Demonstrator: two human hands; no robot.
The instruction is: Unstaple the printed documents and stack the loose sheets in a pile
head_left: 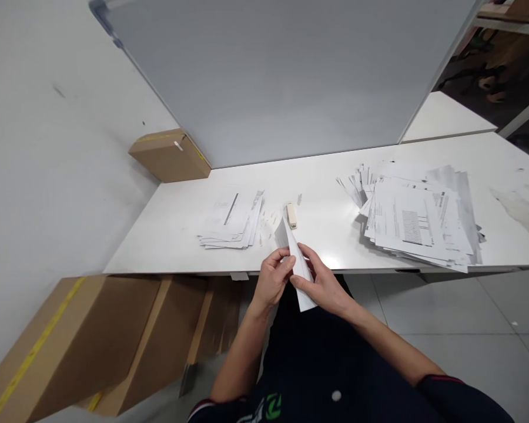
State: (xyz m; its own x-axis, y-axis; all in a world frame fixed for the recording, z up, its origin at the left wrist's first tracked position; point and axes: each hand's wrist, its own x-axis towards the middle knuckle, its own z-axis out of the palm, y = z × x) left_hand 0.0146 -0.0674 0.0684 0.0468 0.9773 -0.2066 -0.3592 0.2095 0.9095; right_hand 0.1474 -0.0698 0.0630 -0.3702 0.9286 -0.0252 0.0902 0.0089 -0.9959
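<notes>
Between my two hands, just off the table's front edge, is a sheet of paper [300, 269], bent or folded and held upright on its side. My left hand [274, 275] pinches its left side with thumb and fingers. On the other side, my right hand [321, 282] grips the paper, thumb in front and fingers behind. Just beyond the paper's top lies a small cream-coloured block-like object [291, 215], its kind unclear. To the left sits a neat stack of printed papers [229, 218]. A larger, untidy pile of printed sheets [412, 220] spreads out on the right.
The white table [321, 176] runs across in front of me. A large grey-white board [291, 76] stands at its back. One cardboard box [171, 155] rests in the back left corner; several bigger boxes [110, 323] stand on the floor at left. Shelving [511, 64] is at far right.
</notes>
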